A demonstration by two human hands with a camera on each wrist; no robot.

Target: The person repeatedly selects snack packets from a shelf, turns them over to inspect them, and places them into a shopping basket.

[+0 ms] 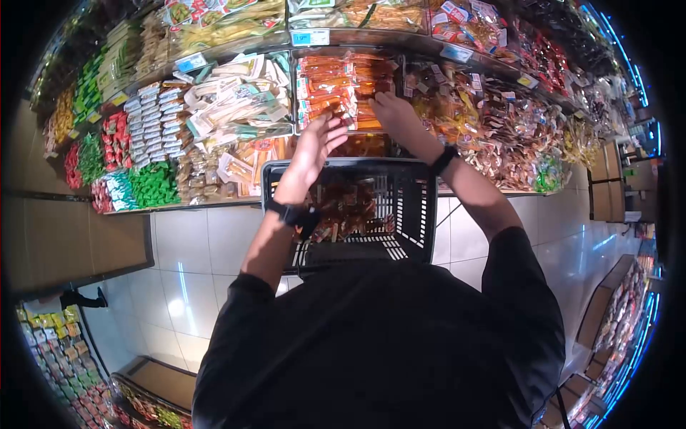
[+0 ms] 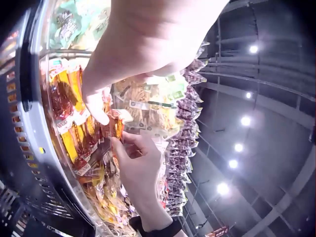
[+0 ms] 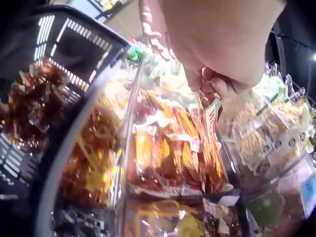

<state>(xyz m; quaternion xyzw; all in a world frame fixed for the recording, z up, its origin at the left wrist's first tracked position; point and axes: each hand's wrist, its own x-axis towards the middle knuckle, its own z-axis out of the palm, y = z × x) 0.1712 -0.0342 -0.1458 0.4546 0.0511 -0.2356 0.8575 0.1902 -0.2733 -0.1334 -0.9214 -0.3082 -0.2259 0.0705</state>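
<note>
My right hand (image 1: 400, 118) reaches into a shelf bin of orange-red snack packets (image 1: 325, 82). Its thumb and fingers pinch the upper end of one slim, shiny packet (image 3: 212, 136) with a white printed strip, which stands along the edge of the pile in the right wrist view. Beside it, my left hand (image 1: 311, 154) hovers over the bin's front edge with fingers spread and relaxed. In the left wrist view the left fingers point down close to the same packet (image 2: 116, 126). Below both hands a black basket (image 1: 414, 214) holds a heap of reddish-brown packets (image 1: 346, 207).
White-and-green packets (image 1: 239, 93) fill the bin to the left, brown packets (image 1: 493, 154) the bins to the right. Price tags (image 1: 311, 37) line the shelf edge above. The basket's rim (image 1: 350, 163) stands against the shelf front. Tiled floor (image 1: 186, 250) lies behind it.
</note>
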